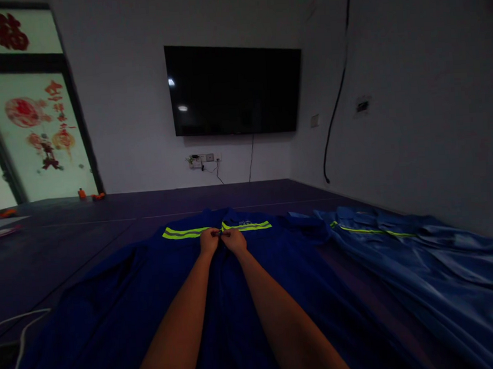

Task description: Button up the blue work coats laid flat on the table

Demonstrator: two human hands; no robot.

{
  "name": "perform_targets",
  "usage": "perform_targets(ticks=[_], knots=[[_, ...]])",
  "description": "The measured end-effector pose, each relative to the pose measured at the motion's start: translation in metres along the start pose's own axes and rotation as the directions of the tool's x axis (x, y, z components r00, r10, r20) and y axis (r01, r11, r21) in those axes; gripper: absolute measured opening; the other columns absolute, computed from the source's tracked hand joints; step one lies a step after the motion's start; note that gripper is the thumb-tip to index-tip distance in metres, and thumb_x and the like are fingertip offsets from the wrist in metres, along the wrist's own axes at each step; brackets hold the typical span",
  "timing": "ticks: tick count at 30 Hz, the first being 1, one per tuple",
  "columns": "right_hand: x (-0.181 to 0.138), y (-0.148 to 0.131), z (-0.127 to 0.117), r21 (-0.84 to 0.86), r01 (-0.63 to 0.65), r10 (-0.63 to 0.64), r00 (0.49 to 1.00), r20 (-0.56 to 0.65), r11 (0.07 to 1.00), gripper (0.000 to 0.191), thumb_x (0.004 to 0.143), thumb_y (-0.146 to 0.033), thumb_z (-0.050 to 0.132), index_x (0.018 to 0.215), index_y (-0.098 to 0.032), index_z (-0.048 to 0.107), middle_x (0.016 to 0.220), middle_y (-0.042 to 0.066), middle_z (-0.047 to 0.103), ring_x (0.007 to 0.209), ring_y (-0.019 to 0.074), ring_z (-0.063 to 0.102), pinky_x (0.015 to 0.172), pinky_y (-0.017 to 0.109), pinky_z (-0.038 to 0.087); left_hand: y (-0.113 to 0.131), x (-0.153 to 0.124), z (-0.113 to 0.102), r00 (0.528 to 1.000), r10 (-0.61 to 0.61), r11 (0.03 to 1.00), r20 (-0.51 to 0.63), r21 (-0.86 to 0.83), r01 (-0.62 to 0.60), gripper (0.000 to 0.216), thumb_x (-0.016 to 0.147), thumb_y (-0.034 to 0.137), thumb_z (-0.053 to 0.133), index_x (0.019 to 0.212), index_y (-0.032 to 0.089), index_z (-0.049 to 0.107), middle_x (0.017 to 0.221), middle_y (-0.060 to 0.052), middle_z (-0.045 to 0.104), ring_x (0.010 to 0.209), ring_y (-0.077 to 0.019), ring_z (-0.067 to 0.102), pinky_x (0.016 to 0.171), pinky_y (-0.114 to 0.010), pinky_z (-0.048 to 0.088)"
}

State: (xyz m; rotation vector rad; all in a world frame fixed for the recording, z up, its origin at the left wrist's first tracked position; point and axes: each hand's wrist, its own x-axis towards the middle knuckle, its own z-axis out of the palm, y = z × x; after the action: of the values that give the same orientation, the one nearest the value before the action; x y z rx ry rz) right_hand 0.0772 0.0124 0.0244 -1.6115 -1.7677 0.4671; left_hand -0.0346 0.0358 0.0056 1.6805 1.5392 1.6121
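A dark blue work jacket point(165, 289) lies spread out on the floor in front of me, collar away from me, with yellow-green reflective bands across its chest. My left hand point(209, 240) and my right hand point(234, 240) meet at the middle of the chest, on the jacket's front opening. Fingers of both hands are pinched together on the front edges, close to the reflective bands. The small part between the fingertips is too dark and small to make out.
More blue clothing point(426, 251) with a thin yellow-green stripe lies at the right. A white cable point(24, 337) is at the lower left. Small orange objects point(82, 193) sit by the glass door point(38, 130). A television point(234, 90) hangs on the far wall, and a black cable point(337, 101) dangles at right.
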Motion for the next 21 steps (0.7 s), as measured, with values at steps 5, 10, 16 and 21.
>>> perform_targets(ticks=[5,10,16,21], knots=[[0.000,0.000,-0.001,0.007,0.003,-0.003,1.000,0.007,1.000,0.026,0.072,-0.031,0.052,0.094,-0.028,0.067,0.089,-0.001,0.069,0.085,0.0159,0.062,0.066,0.020,0.042,-0.006,0.000,-0.001,0.999,-0.003,1.000,-0.034,-0.021,0.002,0.029,0.061,-0.003,0.048,0.074,0.015,0.068,0.076,-0.003,0.069,0.074,-0.0138,0.063,0.073,-0.026,0.049],[0.000,0.000,0.001,0.023,0.010,-0.010,1.000,-0.004,1.000,0.026,0.072,-0.029,0.052,0.093,-0.027,0.068,0.088,-0.001,0.069,0.084,0.0150,0.062,0.066,0.019,0.042,-0.010,0.001,0.001,0.999,-0.004,0.998,-0.040,-0.062,0.001,0.031,0.061,-0.003,0.048,0.076,0.015,0.068,0.078,-0.003,0.069,0.072,-0.0135,0.064,0.071,-0.025,0.050],[0.002,0.002,0.002,0.024,0.023,-0.023,1.000,-0.014,0.999,0.025,0.075,-0.029,0.050,0.093,-0.026,0.068,0.087,0.000,0.069,0.082,0.0151,0.062,0.067,0.019,0.042,-0.013,0.001,0.003,0.999,0.002,0.995,-0.046,-0.102,-0.006,0.030,0.062,0.000,0.048,0.077,0.016,0.068,0.080,-0.003,0.069,0.073,-0.0133,0.064,0.072,-0.026,0.050],[0.004,0.003,0.003,0.008,0.041,-0.040,0.999,-0.018,0.999,0.026,0.082,-0.028,0.044,0.093,-0.026,0.067,0.090,0.000,0.068,0.085,0.0148,0.061,0.070,0.019,0.042,-0.012,0.000,0.001,0.998,0.005,0.994,-0.058,-0.108,-0.012,0.020,0.065,0.008,0.053,0.074,0.017,0.068,0.077,-0.003,0.069,0.074,-0.0148,0.063,0.073,-0.027,0.049]])
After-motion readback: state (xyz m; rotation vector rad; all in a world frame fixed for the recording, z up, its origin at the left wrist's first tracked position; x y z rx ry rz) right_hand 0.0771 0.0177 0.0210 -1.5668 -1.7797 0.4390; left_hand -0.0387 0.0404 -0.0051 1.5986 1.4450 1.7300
